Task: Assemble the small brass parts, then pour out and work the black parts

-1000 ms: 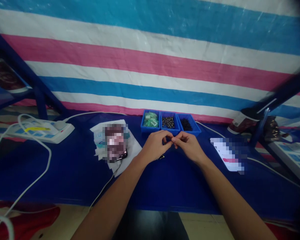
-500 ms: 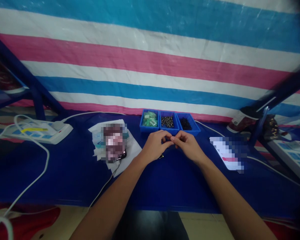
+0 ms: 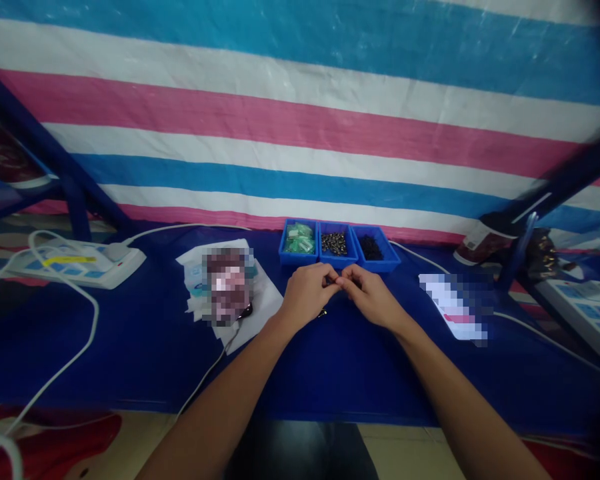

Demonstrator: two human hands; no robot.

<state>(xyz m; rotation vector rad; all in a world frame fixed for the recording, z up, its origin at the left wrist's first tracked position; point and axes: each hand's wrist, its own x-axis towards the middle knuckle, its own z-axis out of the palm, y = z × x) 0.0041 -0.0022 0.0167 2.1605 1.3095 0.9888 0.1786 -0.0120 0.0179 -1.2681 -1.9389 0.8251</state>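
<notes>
Just in front of the blue bins, my left hand [image 3: 310,292] and my right hand [image 3: 369,293] meet fingertip to fingertip. Both are closed in a pinch; whatever lies between the fingers is too small and hidden to name. Beside my left wrist a small shiny metal piece [image 3: 322,313] lies on the blue table [image 3: 350,373]. Beyond the hands stand three joined blue bins: one with green pieces [image 3: 300,239], a middle one with small metallic parts [image 3: 335,244], and a right one with small black parts [image 3: 370,248].
Left of my hands a phone [image 3: 230,287] with a blurred screen lies on white paper [image 3: 263,300], a cable plugged in. Another lit phone [image 3: 450,310] is on the right. Farther left sits a power strip [image 3: 125,267] with white cables. A cup [image 3: 480,243] stands at the back right.
My right hand has shifted slightly left and its fingers have drawn in against the left fingertips. My left hand has barely moved.
</notes>
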